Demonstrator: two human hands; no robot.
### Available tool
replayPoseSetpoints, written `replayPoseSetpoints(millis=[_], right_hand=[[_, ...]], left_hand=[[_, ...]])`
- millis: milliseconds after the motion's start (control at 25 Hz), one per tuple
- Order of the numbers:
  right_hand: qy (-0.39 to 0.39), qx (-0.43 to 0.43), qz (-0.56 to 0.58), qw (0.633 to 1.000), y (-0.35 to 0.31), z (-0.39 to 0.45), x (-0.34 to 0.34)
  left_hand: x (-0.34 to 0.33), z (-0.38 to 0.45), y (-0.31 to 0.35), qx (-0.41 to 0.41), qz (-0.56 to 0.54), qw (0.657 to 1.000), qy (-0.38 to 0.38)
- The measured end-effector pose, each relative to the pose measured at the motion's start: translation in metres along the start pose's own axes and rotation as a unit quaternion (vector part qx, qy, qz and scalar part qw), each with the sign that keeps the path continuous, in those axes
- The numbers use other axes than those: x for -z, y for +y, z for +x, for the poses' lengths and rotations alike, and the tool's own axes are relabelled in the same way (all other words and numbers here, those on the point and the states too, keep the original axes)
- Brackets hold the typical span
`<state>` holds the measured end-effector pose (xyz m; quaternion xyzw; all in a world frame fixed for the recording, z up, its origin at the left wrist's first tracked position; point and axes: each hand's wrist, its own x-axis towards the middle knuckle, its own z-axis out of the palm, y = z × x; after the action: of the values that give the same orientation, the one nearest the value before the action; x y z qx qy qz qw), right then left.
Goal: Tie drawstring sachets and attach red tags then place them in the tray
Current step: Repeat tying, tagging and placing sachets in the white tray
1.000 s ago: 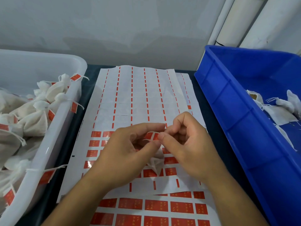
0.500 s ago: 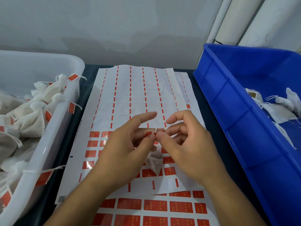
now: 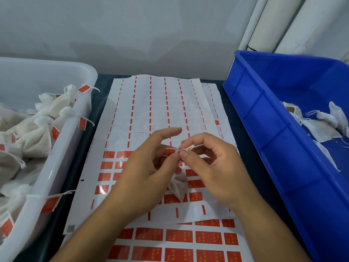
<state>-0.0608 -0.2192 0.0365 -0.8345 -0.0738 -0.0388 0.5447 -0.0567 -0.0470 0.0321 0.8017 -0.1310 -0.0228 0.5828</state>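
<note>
A small red tag (image 3: 168,151) is held up in the middle, over the sticker sheet (image 3: 156,114). The left hand (image 3: 145,176) pinches the tag between thumb and a finger, with its pointer finger sticking out straight. The right hand (image 3: 213,169) pinches the white string (image 3: 186,148) right beside the tag, so the two thumbs almost touch. A little white sachet (image 3: 177,186) hangs just below the hands. The sheet lies flat on the dark desk (image 3: 98,103). On the left, a white tray (image 3: 56,167) holds tied sachets with red tags. On the right, a blue bin (image 3: 273,148) holds sachets without tags.
</note>
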Motion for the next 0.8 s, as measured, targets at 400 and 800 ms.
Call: replayPoseSetpoints(millis=[400,800], right_hand=[[0.091,-0.026,0.095,0.991,-0.007,-0.004,-0.01],[0.184,-0.026,0.174,0.967,-0.014,-0.011,-0.024]], left_hand=[[-0.015,-0.004,0.004,-0.04,-0.002,0.995,0.088],[-0.023,-0.006,0.007,-0.101,0.094,0.965,0.222]])
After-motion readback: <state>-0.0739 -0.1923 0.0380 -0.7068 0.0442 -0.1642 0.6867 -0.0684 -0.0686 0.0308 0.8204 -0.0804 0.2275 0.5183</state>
